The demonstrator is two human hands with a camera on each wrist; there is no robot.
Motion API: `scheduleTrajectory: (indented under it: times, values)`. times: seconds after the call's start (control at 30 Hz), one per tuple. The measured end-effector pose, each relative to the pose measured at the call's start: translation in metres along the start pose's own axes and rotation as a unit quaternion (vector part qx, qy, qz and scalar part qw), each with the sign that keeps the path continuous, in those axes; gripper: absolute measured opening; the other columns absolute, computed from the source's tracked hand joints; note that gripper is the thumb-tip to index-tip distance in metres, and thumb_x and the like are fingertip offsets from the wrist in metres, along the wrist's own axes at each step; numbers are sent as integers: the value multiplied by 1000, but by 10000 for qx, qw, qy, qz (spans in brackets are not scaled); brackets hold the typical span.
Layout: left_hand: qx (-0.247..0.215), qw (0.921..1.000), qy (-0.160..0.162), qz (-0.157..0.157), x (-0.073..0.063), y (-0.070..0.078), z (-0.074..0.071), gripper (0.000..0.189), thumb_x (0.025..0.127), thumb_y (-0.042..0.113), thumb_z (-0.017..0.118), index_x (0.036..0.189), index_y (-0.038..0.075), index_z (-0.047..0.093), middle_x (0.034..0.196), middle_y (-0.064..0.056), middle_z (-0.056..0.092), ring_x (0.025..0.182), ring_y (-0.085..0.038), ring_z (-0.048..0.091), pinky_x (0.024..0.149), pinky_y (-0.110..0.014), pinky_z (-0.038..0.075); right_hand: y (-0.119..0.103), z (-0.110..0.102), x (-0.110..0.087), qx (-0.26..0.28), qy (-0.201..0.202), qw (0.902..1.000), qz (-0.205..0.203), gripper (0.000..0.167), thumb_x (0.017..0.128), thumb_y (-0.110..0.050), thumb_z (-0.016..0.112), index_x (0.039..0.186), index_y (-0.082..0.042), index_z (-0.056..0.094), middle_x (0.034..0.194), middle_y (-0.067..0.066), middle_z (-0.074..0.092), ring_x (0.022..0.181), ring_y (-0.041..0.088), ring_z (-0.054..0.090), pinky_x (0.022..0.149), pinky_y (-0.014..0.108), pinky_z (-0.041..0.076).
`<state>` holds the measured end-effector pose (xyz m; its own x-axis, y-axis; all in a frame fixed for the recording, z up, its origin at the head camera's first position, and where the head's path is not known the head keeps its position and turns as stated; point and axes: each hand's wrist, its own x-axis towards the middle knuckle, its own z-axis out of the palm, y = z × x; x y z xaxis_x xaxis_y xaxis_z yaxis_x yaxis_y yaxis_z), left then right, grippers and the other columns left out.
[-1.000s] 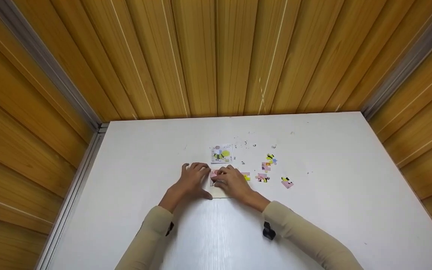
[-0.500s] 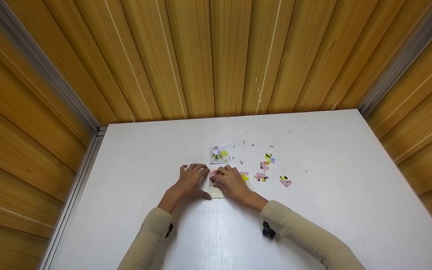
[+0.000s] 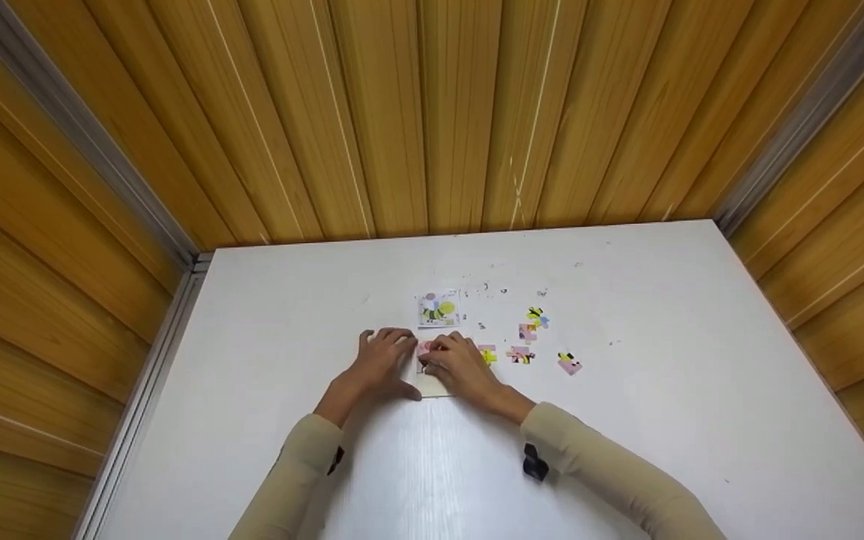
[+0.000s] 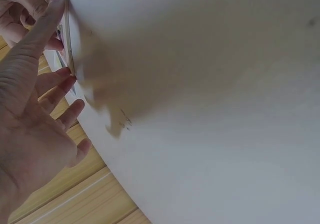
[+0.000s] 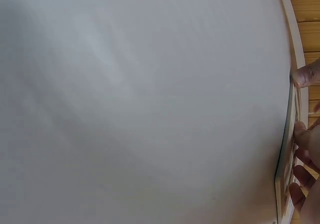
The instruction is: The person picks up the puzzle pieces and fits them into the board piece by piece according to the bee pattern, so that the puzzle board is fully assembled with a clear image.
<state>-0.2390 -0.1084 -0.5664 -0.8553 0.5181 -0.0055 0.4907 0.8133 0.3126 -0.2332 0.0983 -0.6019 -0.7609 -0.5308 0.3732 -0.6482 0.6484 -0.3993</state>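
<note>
A small jigsaw puzzle board [image 3: 434,387] with a pale bare lower part lies on the white table, with pink printed pieces at its upper left. My left hand [image 3: 381,366] holds the board's left edge, thumb at the near corner and fingertips at the far one; the left wrist view shows this grip on the thin board edge [image 4: 68,46]. Over the board bends my right hand [image 3: 466,369], its thumb and fingers pinching a puzzle piece mostly hidden beneath them. In the right wrist view the right hand's fingers [image 5: 302,134] sit on top of the board.
Behind the board lies a picture card [image 3: 439,309] of a bee. Right of it are loose puzzle pieces: a yellow-pink one [image 3: 487,353], a pink one [image 3: 521,355], a pink-and-black one [image 3: 570,364], and a yellow-blue one [image 3: 537,316]. Wood-patterned walls [image 3: 432,112] enclose the table.
Both hands stay at the board in nearly the same pose, the right fingers making only slight movements over it. The head view has shifted a little.
</note>
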Motion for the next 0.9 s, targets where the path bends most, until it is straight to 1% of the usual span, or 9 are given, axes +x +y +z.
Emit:
scheduleTrajectory:
  times: [0.1, 0.17, 0.3, 0.4, 0.6, 0.7, 0.8, 0.9]
  values:
    - [29, 10000, 6, 12, 1, 0, 1, 94, 63, 53, 94, 137, 7, 60, 143, -13, 58, 135, -38, 49, 109, -70, 32, 1, -5, 0, 158, -91, 9998, 102, 21, 93, -22, 74, 112, -15, 79, 106, 4, 71, 99, 22, 58, 87, 40, 47]
    - [75, 10000, -14, -8, 2, 0, 1, 94, 63, 54, 94, 137, 7, 60, 143, -12, 58, 136, -38, 49, 109, -69, 32, 2, -10, -1, 355, -121, 9992, 157, 23, 93, -20, 74, 114, -12, 79, 108, 5, 72, 101, 24, 59, 89, 42, 47]
    - [92, 9999, -73, -86, 2, 0, 1, 95, 63, 54, 94, 138, 8, 59, 145, -12, 57, 136, -38, 48, 110, -69, 31, 7, -25, -4, 731, -3, 9969, 286, 25, 93, -14, 74, 116, -6, 77, 109, 9, 72, 101, 27, 61, 91, 43, 49]
    - [46, 9998, -134, -139, 1, 0, 1, 97, 64, 53, 94, 140, 7, 58, 146, -12, 56, 138, -38, 47, 112, -69, 29, 16, -39, -7, 850, 70, 9952, 484, 25, 92, -12, 73, 116, -3, 76, 110, 11, 70, 102, 28, 61, 91, 44, 50]
    - [-39, 9998, -149, -132, -1, -1, 0, 97, 65, 51, 94, 141, 4, 56, 146, -13, 54, 138, -38, 45, 111, -71, 28, 44, -68, -12, 723, 86, 9918, 1046, 28, 92, -10, 74, 119, -3, 75, 116, 14, 68, 110, 31, 60, 95, 47, 52]
    - [-35, 9997, -184, -163, -2, -1, -2, 98, 66, 52, 93, 142, 4, 55, 147, -13, 54, 139, -38, 45, 112, -70, 28, 60, -81, -14, 613, 92, 9888, 1354, 28, 93, -9, 73, 120, -1, 74, 117, 15, 67, 110, 31, 60, 95, 48, 52]
    - [-43, 9996, -205, -213, -2, 0, -3, 99, 66, 52, 93, 143, 4, 54, 148, -13, 53, 140, -37, 44, 113, -69, 27, 76, -94, -18, 607, -42, 9841, 1667, 30, 95, -9, 71, 123, -1, 72, 122, 16, 65, 113, 32, 59, 98, 48, 52]
    - [-72, 9995, -205, -246, -1, 1, -3, 99, 65, 52, 93, 143, 5, 54, 149, -13, 53, 140, -37, 45, 114, -69, 27, 92, -104, -22, 622, -117, 9810, 1834, 31, 96, -9, 69, 126, 0, 70, 124, 18, 64, 116, 34, 58, 100, 51, 51]
